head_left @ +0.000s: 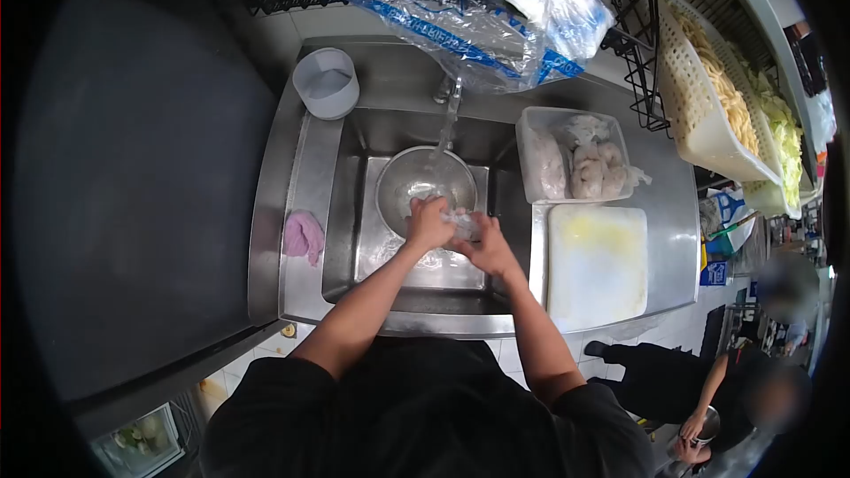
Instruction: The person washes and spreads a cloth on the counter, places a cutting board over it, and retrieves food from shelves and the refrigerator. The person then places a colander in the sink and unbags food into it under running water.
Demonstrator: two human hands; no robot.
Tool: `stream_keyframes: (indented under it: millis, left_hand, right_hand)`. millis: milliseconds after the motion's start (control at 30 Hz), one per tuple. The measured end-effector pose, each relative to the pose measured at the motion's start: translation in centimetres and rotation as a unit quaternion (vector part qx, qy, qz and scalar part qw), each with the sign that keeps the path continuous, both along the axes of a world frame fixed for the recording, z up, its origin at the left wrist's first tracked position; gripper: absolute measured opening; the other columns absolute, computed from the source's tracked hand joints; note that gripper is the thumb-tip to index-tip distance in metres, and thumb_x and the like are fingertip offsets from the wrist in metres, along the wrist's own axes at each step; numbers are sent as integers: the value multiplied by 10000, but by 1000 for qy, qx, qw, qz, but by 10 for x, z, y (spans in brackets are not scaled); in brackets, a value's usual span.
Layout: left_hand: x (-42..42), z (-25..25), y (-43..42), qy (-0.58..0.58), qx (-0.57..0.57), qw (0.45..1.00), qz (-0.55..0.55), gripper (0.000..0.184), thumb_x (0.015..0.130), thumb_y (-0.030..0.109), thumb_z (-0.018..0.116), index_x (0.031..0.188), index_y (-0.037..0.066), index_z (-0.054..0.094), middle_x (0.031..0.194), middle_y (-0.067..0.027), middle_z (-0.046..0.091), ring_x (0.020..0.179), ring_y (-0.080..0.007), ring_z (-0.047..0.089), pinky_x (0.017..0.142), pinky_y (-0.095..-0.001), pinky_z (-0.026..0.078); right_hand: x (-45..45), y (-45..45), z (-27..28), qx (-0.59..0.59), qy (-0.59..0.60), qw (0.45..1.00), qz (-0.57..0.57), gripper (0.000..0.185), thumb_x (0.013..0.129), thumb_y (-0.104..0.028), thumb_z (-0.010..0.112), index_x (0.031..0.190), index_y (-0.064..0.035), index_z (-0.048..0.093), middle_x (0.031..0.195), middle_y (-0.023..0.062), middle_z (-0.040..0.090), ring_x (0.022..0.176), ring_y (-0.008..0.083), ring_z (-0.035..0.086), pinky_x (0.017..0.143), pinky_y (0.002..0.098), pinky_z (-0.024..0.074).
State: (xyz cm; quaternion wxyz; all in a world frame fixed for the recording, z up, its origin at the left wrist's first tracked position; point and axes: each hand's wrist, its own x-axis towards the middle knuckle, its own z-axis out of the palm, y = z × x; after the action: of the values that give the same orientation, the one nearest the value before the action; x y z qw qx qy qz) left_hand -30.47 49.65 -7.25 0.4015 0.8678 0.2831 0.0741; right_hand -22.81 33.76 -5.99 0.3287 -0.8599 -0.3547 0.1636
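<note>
While both hands meet low over the sink (359, 150), the step in hand looks like handling a clear, crumpled plastic bundle (463, 225) between them. The right hand (492, 250) has its fingers half spread and curved round the bundle's right side, so it seems to have hold of it. The left hand (428, 223) is at the other side, fingers partly bent; whether it pinches the plastic or just touches it, can't tell. Contents of the bundle not readable.

Just ahead of the grip and to its left sits a metal bowl (398, 175), with the tap (445, 90) farther ahead, above the bowl. To the grip's right: plastic box (531, 188) holding bagged lumps (589, 173), with a yellow-stained cutting board (598, 270) nearer the body. Left of the grip: pink cloth (303, 236) on the sink edge, round tub (326, 84) farther ahead. A co-worker (748, 398) is well off to the right.

Judging from this hold, moving the bundle calls for steady fingers on both sides, since thin plastic likely slips, and clearance over the bowl's rim.
</note>
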Motion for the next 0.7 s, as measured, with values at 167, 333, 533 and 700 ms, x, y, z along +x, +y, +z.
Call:
stream_keyframes:
  millis: [167, 333, 533, 700]
  left_hand:
    - [-20, -18, -18, 33, 5, 998, 52, 229, 745, 206, 693, 930, 83, 638, 1044, -83, 646, 1070, -387, 501, 871, -503, 450]
    - [-34, -57, 51, -28, -231, 973, 10, 280, 747, 143, 694, 1006, 39, 706, 977, -138, 714, 911, -221, 674, 806, -292, 500]
    - [-40, -49, 79, 40, -473, 880, -29, 272, 852, 160, 628, 1083, 31, 689, 1026, -55, 706, 916, -184, 675, 790, -307, 526]
    - [-36, -103, 82, 47, -644, 763, -28, 392, 929, 355, 591, 1208, 83, 635, 1109, -55, 677, 986, -197, 660, 850, -347, 533]
  right_hand:
    - [-32, 21, -41, 5, -40, 989, -141, 435, 774, -155, 700, 1151, -17, 533, 1009, 255, 618, 940, 425, 627, 813, 426, 516]
    - [-21, 17, -36, 44, 44, 990, -128, 249, 789, -58, 620, 1028, 13, 617, 950, 238, 681, 933, 369, 674, 824, 405, 516]
    - [2, 30, -36, 152, 277, 944, -92, 293, 827, 67, 515, 1100, 68, 622, 976, 154, 683, 854, 179, 649, 805, 298, 519]
    - [21, 63, -99, 352, 620, 665, -220, 288, 932, -61, 415, 1133, 56, 585, 1077, 187, 653, 986, 291, 656, 919, 412, 531]
